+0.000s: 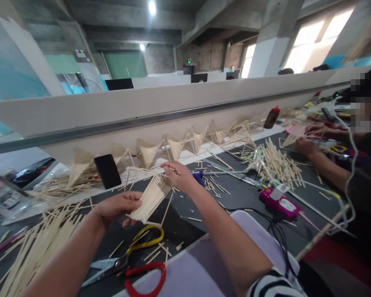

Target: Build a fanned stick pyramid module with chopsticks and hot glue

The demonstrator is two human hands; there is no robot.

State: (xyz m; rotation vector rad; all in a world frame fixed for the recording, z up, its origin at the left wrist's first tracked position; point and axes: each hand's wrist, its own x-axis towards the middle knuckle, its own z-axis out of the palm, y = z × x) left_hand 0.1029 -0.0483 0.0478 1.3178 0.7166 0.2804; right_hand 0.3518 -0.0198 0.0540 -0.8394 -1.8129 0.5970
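Between both hands I hold a model built of thin wooden sticks [154, 197], a fanned panel of sticks inside an open stick frame. My left hand [120, 206] grips the panel's lower left edge, thumb on top and fingers beneath. At the upper right, my right hand [177, 175] pinches the top of the frame. Below the model lie scissors [122, 260] with one yellow and one red handle, blades spread. A blue glue gun [198, 177] is partly hidden behind my right forearm. Short cut stick pieces lie scattered around it.
Similar stick models [174, 146] stand in a row along the wall. A black phone [107, 171] leans there. Loose sticks [46, 247] cover the left side; another stick pile [276, 163] lies right. A magenta power strip [280, 202] has cables. A co-worker's hands [309, 142] work at far right.
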